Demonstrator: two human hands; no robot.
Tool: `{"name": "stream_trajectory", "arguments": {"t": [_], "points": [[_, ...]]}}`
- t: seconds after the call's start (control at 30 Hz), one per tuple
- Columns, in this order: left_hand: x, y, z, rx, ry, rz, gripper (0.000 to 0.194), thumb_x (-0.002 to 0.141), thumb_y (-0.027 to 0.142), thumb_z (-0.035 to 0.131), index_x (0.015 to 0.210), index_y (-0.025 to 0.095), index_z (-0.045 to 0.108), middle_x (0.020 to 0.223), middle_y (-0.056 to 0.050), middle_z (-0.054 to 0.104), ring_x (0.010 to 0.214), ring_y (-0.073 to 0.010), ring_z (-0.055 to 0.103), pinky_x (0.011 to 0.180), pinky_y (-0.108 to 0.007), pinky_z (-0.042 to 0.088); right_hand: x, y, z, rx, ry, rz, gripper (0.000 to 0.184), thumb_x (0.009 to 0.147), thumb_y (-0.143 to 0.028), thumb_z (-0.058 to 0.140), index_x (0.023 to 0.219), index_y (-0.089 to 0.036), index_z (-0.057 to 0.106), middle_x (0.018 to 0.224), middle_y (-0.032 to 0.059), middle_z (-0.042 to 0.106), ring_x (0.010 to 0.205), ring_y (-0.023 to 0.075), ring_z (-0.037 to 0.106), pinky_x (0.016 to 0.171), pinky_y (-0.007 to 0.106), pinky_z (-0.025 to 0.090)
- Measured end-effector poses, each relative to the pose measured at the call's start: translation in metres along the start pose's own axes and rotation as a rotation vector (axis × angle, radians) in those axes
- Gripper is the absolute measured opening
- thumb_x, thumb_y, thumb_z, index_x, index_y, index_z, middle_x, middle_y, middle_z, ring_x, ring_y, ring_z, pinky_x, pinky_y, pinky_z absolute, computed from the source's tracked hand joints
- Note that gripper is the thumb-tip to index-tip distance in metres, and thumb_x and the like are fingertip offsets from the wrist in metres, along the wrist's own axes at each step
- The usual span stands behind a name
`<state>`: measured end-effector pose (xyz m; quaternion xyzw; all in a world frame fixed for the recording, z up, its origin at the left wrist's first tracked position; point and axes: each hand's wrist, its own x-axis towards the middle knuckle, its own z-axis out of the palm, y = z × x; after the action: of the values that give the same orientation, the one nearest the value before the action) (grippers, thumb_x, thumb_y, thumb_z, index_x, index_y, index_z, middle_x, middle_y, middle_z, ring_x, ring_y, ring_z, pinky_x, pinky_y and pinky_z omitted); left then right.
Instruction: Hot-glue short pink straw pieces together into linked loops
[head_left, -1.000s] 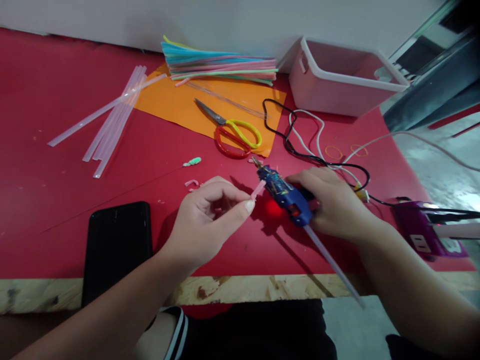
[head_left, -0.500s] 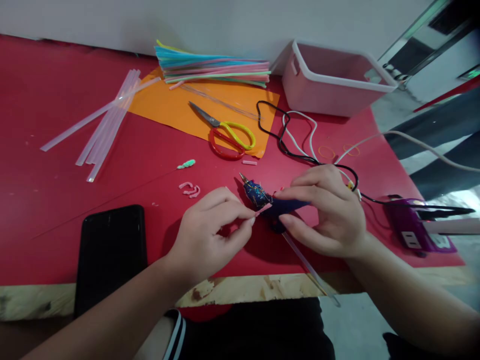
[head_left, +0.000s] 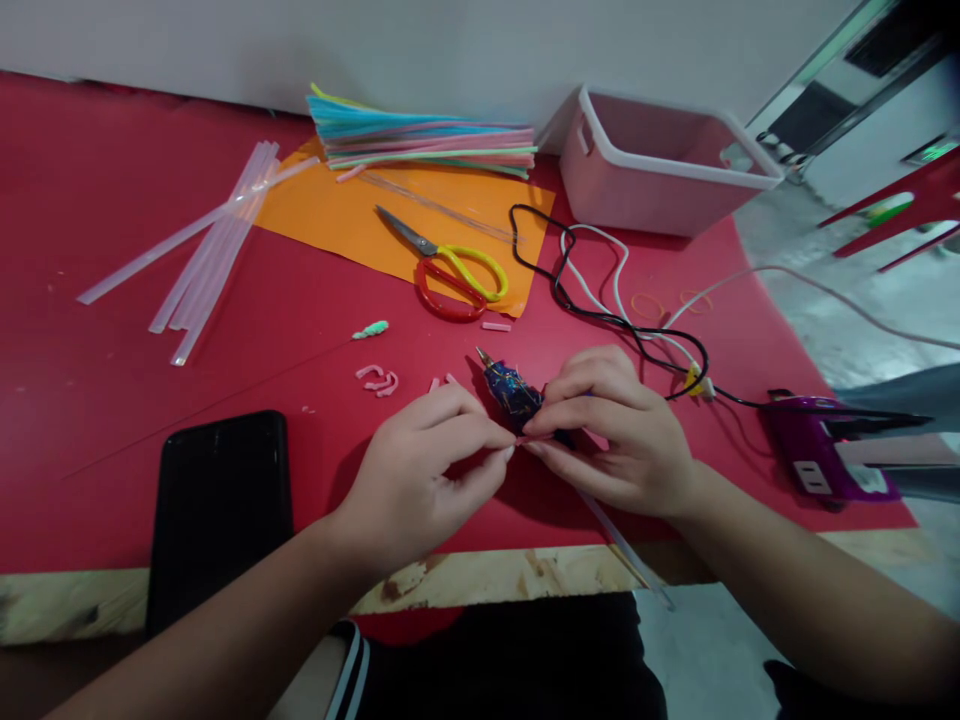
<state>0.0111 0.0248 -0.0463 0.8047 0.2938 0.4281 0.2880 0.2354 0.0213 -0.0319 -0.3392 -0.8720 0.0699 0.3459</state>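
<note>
Left hand [head_left: 427, 465]: thumb and forefinger pinched together on one end of a short pink strip [head_left: 522, 441]; the other fingers curl loosely. Right hand [head_left: 619, 435]: thumb and fingertips brought together on the strip's other end, so both hands grasp it. The strip sits low over the red table [head_left: 90, 400], between the two sets of fingertips and just on the person's side of the glue gun [head_left: 514, 392]. The gun lies partly behind the right hand, metal tip pointing away from the body; whether the knuckles touch it cannot be told. Handling, as judged: a strip this small asks for a light fingertip pinch near each end, wrists low and steady, with small, even turns rather than a hard pull, since soft fuzzy stuff would likely kink or shed. The gun's tip may be hot, so knuckles and strip are best kept well off it, perhaps with the work drawn a little nearer the body. Containers: one seen, a pink bin [head_left: 637, 190] with a white rim, at the table's far side. A pale, see-through piece [head_left: 735, 156] shows inside its right end, too unclear to name; the near wall hides the bin's floor. Bundled coloured stems [head_left: 427, 138] lie outside it, on an orange sheet [head_left: 330, 215].
</note>
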Motion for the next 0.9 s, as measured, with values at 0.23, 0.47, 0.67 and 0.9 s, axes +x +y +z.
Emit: {"name": "stream_trajectory", "arguments": {"t": [0.23, 0.47, 0.67, 0.9], "points": [[0.0003, -0.0010, 0.0009, 0.002, 0.011, 0.012, 0.009, 0.086, 0.005, 0.068, 0.083, 0.010, 0.074, 0.076, -0.004, 0.068, 0.070, -0.0112, 0.062, 0.067, -0.020, 0.051, 0.0009, -0.0009, -0.0008, 0.002, 0.035, -0.009, 0.009, 0.085, -0.020, 0.075, 0.092, -0.020, 0.069, 0.085, 0.0036, 0.065, 0.082, 0.0158, 0.061, 0.081, 0.036, 0.050], [0.0000, -0.0012, 0.0016, 0.015, 0.034, 0.010, 0.008, 0.085, 0.005, 0.069, 0.083, 0.010, 0.074, 0.076, -0.005, 0.070, 0.071, -0.0111, 0.063, 0.069, -0.021, 0.051, 0.0022, -0.0021, -0.0019, 0.008, 0.071, 0.018, 0.008, 0.084, -0.019, 0.076, 0.090, -0.020, 0.070, 0.082, 0.0029, 0.066, 0.080, 0.0162, 0.062, 0.079, 0.036, 0.050], [-0.0006, -0.0002, 0.0015, 0.021, 0.054, 0.009, 0.008, 0.084, 0.005, 0.069, 0.082, 0.011, 0.073, 0.076, -0.004, 0.069, 0.071, -0.0106, 0.063, 0.069, -0.020, 0.051, 0.0021, -0.0050, -0.0010, -0.020, 0.103, 0.034, 0.007, 0.084, -0.019, 0.076, 0.087, -0.022, 0.071, 0.079, 0.0016, 0.067, 0.076, 0.0153, 0.062, 0.077, 0.035, 0.050], [-0.0006, 0.0004, 0.0011, 0.020, 0.061, -0.014, 0.010, 0.084, 0.004, 0.068, 0.082, 0.014, 0.070, 0.076, -0.002, 0.067, 0.070, -0.0105, 0.063, 0.068, -0.020, 0.051, 0.0013, -0.0050, 0.0003, -0.027, 0.126, 0.036, 0.007, 0.085, -0.020, 0.074, 0.090, -0.024, 0.073, 0.078, 0.0016, 0.068, 0.077, 0.0172, 0.062, 0.076, 0.038, 0.050]]}}
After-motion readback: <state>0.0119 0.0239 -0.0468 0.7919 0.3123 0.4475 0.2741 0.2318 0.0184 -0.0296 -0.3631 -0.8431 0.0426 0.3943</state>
